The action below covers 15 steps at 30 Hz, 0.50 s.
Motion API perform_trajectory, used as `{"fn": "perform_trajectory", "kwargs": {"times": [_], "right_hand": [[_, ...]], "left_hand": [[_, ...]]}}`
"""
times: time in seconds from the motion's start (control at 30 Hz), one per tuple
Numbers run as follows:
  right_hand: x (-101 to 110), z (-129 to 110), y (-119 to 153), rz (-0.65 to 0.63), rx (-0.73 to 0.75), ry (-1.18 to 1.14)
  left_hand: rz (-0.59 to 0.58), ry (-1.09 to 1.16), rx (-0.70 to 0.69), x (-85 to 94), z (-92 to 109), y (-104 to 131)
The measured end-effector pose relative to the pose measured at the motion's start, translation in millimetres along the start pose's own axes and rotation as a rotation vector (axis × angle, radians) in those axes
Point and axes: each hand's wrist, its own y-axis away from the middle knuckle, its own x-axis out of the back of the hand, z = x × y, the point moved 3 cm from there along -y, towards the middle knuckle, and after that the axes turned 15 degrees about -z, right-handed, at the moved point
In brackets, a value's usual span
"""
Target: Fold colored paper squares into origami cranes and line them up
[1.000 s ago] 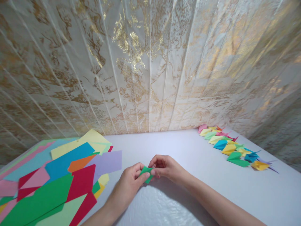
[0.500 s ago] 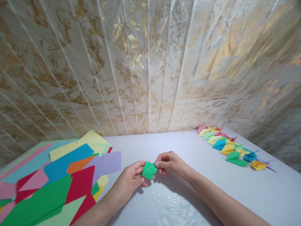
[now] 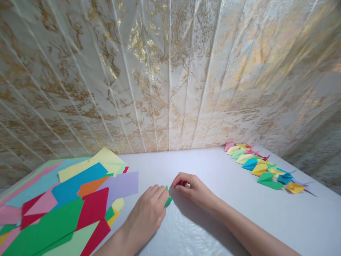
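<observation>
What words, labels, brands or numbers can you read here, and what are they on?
None: I can make out no lettering on the folded green paper in the left hand, the coloured sheets, the small folded paper pieces, the white table or the gold-patterned backdrop.

A pale, curtain-like covering (image 3: 170, 78) with gold patterning fills the upper frame, its ridges fanning outward and its sheen catching light at top centre. Below spreads a white table (image 3: 202, 160), glossy at lower middle. The right edge is dimmer.
</observation>
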Motion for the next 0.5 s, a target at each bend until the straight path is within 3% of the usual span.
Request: {"fn": "perform_trajectory", "kwargs": {"times": [0.23,0.5], "right_hand": [[-6,-21,7,-0.214,0.09,0.43],[-20,-18,5,-0.234,0.26,0.594]], "left_hand": [[-0.122,0.329,-0.024,12.4,-6,4],[-0.143,0.368,-0.09,10.5,-18,0]]}}
